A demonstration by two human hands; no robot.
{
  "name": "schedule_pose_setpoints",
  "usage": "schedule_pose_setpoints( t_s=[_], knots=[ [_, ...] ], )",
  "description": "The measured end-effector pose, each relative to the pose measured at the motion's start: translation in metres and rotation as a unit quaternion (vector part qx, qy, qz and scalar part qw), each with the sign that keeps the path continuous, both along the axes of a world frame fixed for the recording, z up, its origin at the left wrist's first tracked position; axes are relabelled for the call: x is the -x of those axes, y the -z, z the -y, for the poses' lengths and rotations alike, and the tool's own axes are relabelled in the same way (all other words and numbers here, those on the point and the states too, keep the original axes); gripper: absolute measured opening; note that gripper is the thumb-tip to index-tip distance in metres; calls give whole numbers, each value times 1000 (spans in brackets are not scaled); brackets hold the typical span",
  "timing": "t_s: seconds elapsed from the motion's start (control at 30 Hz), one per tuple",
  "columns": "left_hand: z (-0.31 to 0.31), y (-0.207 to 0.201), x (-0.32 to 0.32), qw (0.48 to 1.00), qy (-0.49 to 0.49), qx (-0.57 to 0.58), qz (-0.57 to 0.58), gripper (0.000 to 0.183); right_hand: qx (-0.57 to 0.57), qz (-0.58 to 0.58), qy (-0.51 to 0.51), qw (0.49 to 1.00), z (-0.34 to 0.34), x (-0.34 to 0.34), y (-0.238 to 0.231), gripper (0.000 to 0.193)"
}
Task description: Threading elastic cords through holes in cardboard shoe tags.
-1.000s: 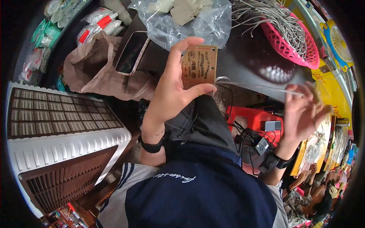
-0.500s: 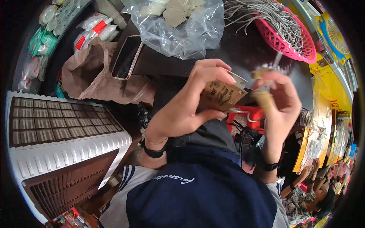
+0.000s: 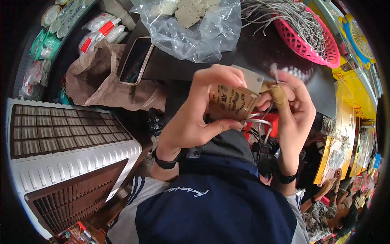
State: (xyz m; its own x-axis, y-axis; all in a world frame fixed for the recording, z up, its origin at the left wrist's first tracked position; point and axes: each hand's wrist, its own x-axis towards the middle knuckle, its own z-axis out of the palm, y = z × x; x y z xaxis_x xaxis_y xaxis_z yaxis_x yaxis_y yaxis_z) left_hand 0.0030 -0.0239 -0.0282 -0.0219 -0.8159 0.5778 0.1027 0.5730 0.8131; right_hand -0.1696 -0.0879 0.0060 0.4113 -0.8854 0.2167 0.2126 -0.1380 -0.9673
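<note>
My left hand [image 3: 191, 112] grips a stack of printed brown cards [image 3: 232, 102] along its left side, thumb below and fingers above. A grey card [image 3: 253, 81] with a small hole juts from the top of the stack. Close to its right edge, my right hand [image 3: 294, 101] pinches a thin grey cord [image 3: 275, 75], with a tan cover over the thumb. Loops of pale cord [image 3: 264, 127] hang under the stack. Whether the cord passes through a card is hidden by the fingers.
A pink basket [image 3: 334, 55] of grey cords stands at the far right of the black table [image 3: 178, 65]. Beside it lies a clear plastic bag [image 3: 199, 46] with grey cards. A phone [image 3: 137, 61] rests at left, above a white-and-brown slatted unit [image 3: 73, 142]. Other people's hands [image 3: 333, 183] show at right.
My right hand has come left and down to the cards' edge. The stack in my left hand has tilted, and more of the grey card shows.
</note>
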Motion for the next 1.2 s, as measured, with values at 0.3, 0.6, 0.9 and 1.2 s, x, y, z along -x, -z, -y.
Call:
schedule_pose_setpoints(
  t_s=[0.3, 0.6, 0.9, 1.2],
  knots=[
    [0, 1, -1, 993, 42, -6, -110, 83, 72, -118, -16, 990, -12, 2, -7, 19],
    [-1, -1, -3, 997, 27, -8, -77, 86, 242, -144, 27, 959, -5, 0, -3, 22],
    [-1, 1, -4, 997, 49, 27, -58, 81, 256, -187, 23, 948, -10, 1, -12, 24],
    [-3, 0, -2, 994, 65, 10, -87, 82, 166, -106, -88, 976, -5, 5, -11, 18]
  ],
)
